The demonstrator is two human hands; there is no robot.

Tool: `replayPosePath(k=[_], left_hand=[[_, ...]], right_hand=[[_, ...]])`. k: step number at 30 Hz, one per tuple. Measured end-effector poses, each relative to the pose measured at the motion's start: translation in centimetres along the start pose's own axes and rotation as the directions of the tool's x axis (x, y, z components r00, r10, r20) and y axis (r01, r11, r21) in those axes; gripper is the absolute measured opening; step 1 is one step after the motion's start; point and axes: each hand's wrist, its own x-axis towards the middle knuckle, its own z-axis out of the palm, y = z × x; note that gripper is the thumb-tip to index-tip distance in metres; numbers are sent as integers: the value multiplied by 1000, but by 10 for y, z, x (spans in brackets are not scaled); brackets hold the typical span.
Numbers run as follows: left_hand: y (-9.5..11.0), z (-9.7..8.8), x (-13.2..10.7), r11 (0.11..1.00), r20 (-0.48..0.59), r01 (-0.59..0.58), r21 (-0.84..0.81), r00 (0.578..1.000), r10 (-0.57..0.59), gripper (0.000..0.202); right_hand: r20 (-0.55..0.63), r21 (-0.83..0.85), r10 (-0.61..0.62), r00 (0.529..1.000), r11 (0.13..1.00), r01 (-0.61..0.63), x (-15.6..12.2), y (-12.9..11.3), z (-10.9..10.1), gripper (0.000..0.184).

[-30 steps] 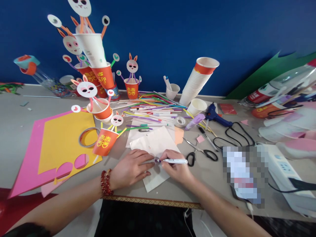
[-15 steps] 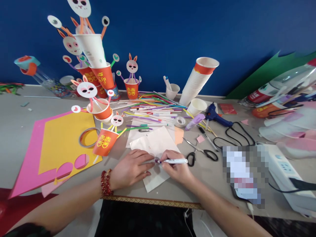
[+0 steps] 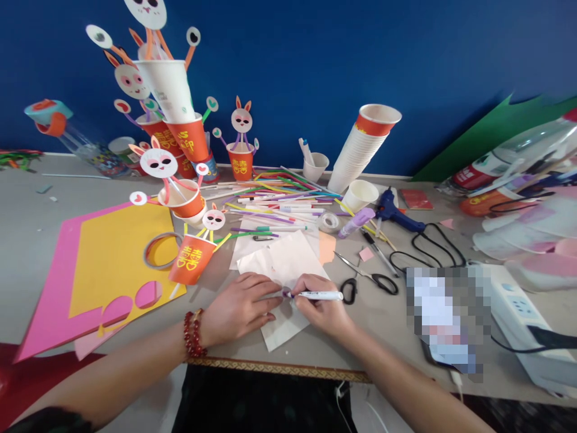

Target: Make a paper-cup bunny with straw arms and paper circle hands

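My right hand (image 3: pixel 322 307) grips a white marker pen (image 3: pixel 318 295), its tip pressed to a small round paper piece (image 3: pixel 285 293). My left hand (image 3: pixel 238 307), with a red bead bracelet at the wrist, lies on the white paper sheet (image 3: pixel 283 264) and its fingertips pin that small piece down. Both hands are near the table's front edge. Black-handled scissors (image 3: pixel 367 279) lie just right of my right hand.
Orange paper cups with bunny faces (image 3: pixel 192 255) stand left of the sheet, on yellow and pink foam sheets (image 3: pixel 108 264). Behind lie coloured straws (image 3: pixel 274 201), a tape roll (image 3: pixel 328 222), a cup stack (image 3: pixel 360 147), a blue glue gun (image 3: pixel 396 213). A power strip (image 3: pixel 518 313) is at right.
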Motion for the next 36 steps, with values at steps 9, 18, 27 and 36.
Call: replayPosePath(k=[9, 18, 27, 36], left_hand=[[-1, 2, -1, 1000, -9, -6, -6, 1000, 6, 31], [0, 0, 0, 1000, -6, -6, -6, 1000, 6, 31], [0, 0, 0, 1000, -12, 0, -15, 1000, 0, 31], [0, 0, 0, 1000, -19, -1, -19, 1000, 1, 31]], right_hand=[[-17, 42, 3, 1000, 999, -2, -2, 2, -1, 12], [19, 12, -1, 1000, 1000, 0, 0, -2, -2, 11], [-4, 23, 9, 1000, 1000, -9, -2, 2, -1, 11], [3, 20, 1, 1000, 1000, -1, -1, 2, -1, 11]])
